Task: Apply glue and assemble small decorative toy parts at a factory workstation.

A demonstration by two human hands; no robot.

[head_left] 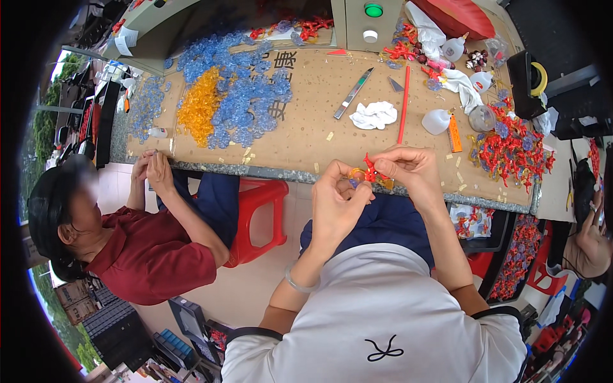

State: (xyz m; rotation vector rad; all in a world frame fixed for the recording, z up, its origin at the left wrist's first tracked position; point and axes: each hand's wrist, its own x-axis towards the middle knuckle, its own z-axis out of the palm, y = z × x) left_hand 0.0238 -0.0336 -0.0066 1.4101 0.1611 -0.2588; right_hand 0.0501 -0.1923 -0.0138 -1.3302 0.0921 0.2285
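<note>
Above the bench's front edge, both my hands come together on a small red plastic figure [369, 168]. My left hand [340, 196] pinches its lower side, where a clear yellow ring-like piece [357, 172] and a bit of blue-violet plastic show between the fingers. Thumb and forefinger of my right hand [408, 171] grip the figure from the right. Whether the yellow and blue bits are joined to it I cannot tell. Beyond my hands lie a crumpled white cloth [373, 115], a long red stick [404, 105] and a utility knife [354, 94].
Clear blue pieces [246, 115] and yellow ones [199, 108] are heaped at left, near a seated co-worker [147, 249]. Finished-looking red figures [517, 150] pile up at right, beside a squeeze bottle [436, 121] and an orange-labelled item [454, 134]. A red stool [262, 220] stands left of me.
</note>
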